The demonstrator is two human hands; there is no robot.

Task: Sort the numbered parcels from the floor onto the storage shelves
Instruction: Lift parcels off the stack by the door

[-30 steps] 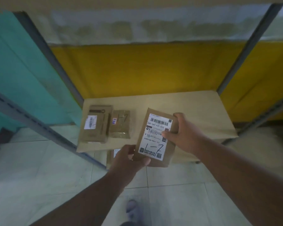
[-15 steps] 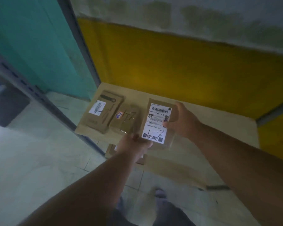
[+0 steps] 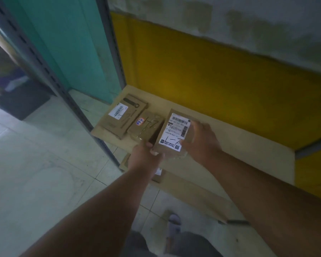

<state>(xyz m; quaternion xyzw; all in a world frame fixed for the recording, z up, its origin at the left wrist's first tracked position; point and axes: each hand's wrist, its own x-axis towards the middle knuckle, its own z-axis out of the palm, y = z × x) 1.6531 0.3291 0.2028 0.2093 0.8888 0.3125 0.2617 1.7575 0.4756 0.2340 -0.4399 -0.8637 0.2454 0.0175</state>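
Observation:
A brown parcel (image 3: 174, 130) with a white label marked "1-7" lies low over the cardboard-covered shelf (image 3: 239, 145). My left hand (image 3: 145, 157) grips its near left corner. My right hand (image 3: 200, 140) holds its right edge. To its left on the shelf lie a small brown parcel (image 3: 146, 127), also marked "1-7", and a flat brown box (image 3: 124, 115) with a white barcode label.
Grey metal shelf posts (image 3: 111, 52) stand at the left, with a yellow wall panel (image 3: 211, 80) behind the shelf. Another parcel (image 3: 158, 175) lies on a lower level under the shelf's front edge. Pale floor tiles (image 3: 44, 164) spread left; my foot (image 3: 174, 221) is below.
Both hands carried the "1-7" parcel forward and down, close beside the small parcel on the shelf. The view swung left and closer to the shelf.

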